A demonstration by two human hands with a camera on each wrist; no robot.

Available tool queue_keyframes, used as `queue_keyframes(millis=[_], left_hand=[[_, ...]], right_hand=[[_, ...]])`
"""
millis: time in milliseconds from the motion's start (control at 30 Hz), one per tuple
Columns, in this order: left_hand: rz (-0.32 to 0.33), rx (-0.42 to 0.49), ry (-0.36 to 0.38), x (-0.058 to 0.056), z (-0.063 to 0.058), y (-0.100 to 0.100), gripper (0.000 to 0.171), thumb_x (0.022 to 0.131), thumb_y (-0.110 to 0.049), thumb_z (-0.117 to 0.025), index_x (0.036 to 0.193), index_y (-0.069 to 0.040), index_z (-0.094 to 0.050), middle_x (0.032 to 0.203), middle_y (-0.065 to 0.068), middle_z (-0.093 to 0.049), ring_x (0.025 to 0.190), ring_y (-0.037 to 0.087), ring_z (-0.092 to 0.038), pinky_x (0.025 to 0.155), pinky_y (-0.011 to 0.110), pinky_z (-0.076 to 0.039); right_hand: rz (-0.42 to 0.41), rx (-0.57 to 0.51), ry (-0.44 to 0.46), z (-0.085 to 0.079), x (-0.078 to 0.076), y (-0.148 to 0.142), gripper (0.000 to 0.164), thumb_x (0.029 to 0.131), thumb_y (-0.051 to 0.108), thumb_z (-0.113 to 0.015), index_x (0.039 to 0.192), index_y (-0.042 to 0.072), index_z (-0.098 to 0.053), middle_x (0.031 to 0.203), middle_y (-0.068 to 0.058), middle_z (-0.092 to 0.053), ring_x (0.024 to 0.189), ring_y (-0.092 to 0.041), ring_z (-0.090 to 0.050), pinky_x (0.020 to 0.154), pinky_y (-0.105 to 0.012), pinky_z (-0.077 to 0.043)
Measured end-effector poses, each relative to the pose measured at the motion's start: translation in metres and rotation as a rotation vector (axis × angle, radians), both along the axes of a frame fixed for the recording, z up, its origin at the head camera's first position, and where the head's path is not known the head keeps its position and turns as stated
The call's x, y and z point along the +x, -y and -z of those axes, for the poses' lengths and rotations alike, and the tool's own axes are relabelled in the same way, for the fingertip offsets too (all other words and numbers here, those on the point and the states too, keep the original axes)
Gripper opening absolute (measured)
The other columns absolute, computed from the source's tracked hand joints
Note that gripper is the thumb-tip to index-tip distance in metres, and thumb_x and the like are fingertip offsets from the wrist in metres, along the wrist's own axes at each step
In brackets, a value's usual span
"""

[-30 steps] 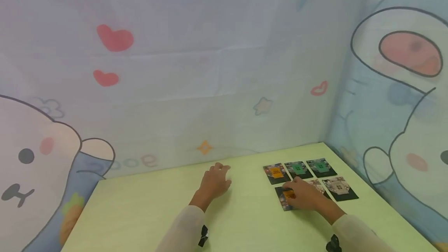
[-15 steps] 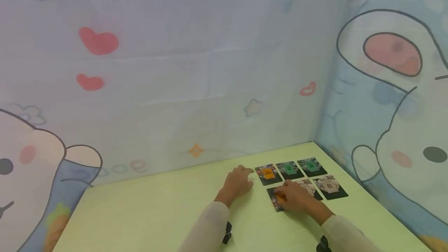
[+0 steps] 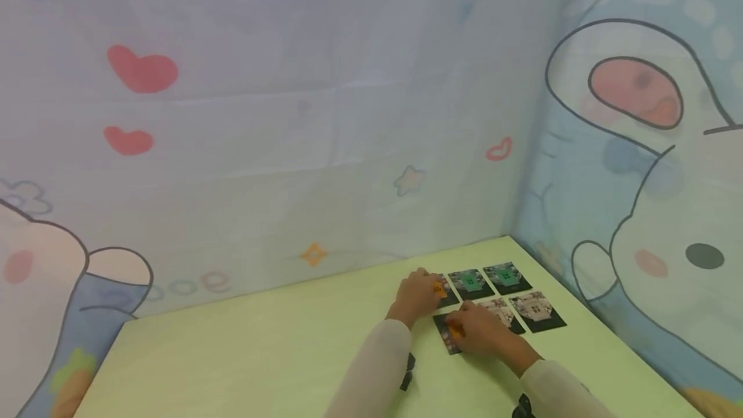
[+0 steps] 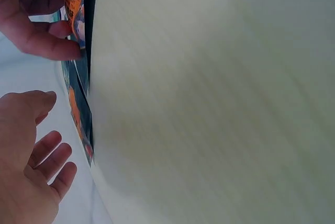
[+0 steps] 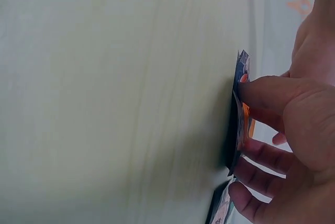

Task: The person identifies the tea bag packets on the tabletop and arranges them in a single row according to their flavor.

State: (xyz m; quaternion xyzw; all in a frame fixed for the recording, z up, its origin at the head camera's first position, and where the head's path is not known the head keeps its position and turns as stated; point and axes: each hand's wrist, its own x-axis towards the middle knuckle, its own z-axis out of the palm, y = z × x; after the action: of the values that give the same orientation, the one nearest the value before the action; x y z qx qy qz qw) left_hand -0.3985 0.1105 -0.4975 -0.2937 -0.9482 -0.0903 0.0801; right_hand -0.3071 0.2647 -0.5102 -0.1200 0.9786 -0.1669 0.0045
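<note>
In the head view my right hand (image 3: 480, 328) is over the front-left flat packet (image 3: 445, 338), which has a dark border, a photo print and an orange patch. The right wrist view shows the thumb and fingers pinching this packet (image 5: 243, 114) around its orange part. My left hand (image 3: 416, 295) is at the back-left orange packet (image 3: 447, 295) and covers its left side. In the left wrist view the thumb and fingers of this left hand (image 4: 29, 150) are spread beside that packet (image 4: 78, 119), seemingly apart from it.
Two green-patched packets (image 3: 470, 282) lie in the back row and two pale ones (image 3: 536, 309) in the front row. They lie near the right back corner of the pale green table (image 3: 232, 353). Printed cloth walls (image 3: 278, 115) stand behind and at the right.
My left hand has moved right across the table to the back-left orange packet. My right hand stays on the front-left packet. The head view has turned slightly right.
</note>
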Motion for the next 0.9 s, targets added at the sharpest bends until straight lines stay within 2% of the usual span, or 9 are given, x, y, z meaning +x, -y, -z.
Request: queue_keyframes(millis=[200,367,500,667,767,900], left_hand=[[0.006,0.027,-0.063,0.001,0.004,-0.010,0.023,0.095,-0.025,-0.067,0.117,-0.023,-0.075,0.101,0.007,-0.069,0.089,0.024,-0.065,0.073,0.039,-0.057],[-0.078,0.022,-0.025,0.005,0.015,-0.012,0.021,0.097,-0.027,-0.063,0.113,-0.022,-0.077,0.096,0.006,-0.068,0.084,0.023,-0.062,0.072,0.040,-0.056],[-0.162,0.021,0.012,0.005,0.022,-0.014,0.025,0.096,-0.031,-0.065,0.118,-0.028,-0.076,0.102,0.004,-0.067,0.090,0.023,-0.062,0.076,0.041,-0.055],[-0.182,0.026,0.023,-0.004,0.031,-0.020,0.028,0.095,-0.033,-0.066,0.121,-0.032,-0.075,0.104,0.002,-0.068,0.094,0.023,-0.063,0.080,0.044,-0.055],[-0.173,0.023,0.038,-0.010,0.032,-0.022,0.026,0.095,-0.035,-0.066,0.119,-0.034,-0.075,0.102,0.002,-0.066,0.094,0.024,-0.063,0.080,0.046,-0.055],[-0.162,0.009,0.077,-0.008,0.019,-0.021,0.026,0.095,-0.033,-0.065,0.119,-0.035,-0.075,0.103,0.002,-0.066,0.099,0.025,-0.064,0.083,0.047,-0.055]], right_hand=[[0.001,-0.032,-0.006,0.001,0.004,0.004,0.032,0.080,0.016,-0.082,0.111,0.013,-0.077,0.098,-0.002,-0.059,0.085,-0.017,-0.051,0.077,-0.040,-0.047],[-0.016,-0.056,0.012,0.005,0.006,0.008,0.034,0.079,0.018,-0.082,0.112,0.014,-0.076,0.099,-0.002,-0.060,0.086,-0.018,-0.053,0.077,-0.042,-0.048],[-0.035,-0.050,-0.009,0.007,0.007,0.008,0.033,0.080,0.020,-0.083,0.111,0.015,-0.076,0.099,-0.001,-0.060,0.087,-0.017,-0.054,0.077,-0.042,-0.049],[-0.040,-0.039,-0.028,0.005,0.007,0.005,0.032,0.081,0.021,-0.083,0.111,0.014,-0.076,0.099,-0.001,-0.061,0.086,-0.017,-0.054,0.076,-0.041,-0.050],[-0.039,-0.037,-0.027,0.003,0.006,0.003,0.033,0.081,0.021,-0.083,0.113,0.014,-0.075,0.099,-0.002,-0.060,0.085,-0.017,-0.053,0.075,-0.041,-0.050],[-0.027,-0.022,-0.028,-0.001,0.005,-0.001,0.034,0.081,0.021,-0.083,0.113,0.016,-0.075,0.098,-0.001,-0.059,0.085,-0.017,-0.052,0.074,-0.041,-0.048]])
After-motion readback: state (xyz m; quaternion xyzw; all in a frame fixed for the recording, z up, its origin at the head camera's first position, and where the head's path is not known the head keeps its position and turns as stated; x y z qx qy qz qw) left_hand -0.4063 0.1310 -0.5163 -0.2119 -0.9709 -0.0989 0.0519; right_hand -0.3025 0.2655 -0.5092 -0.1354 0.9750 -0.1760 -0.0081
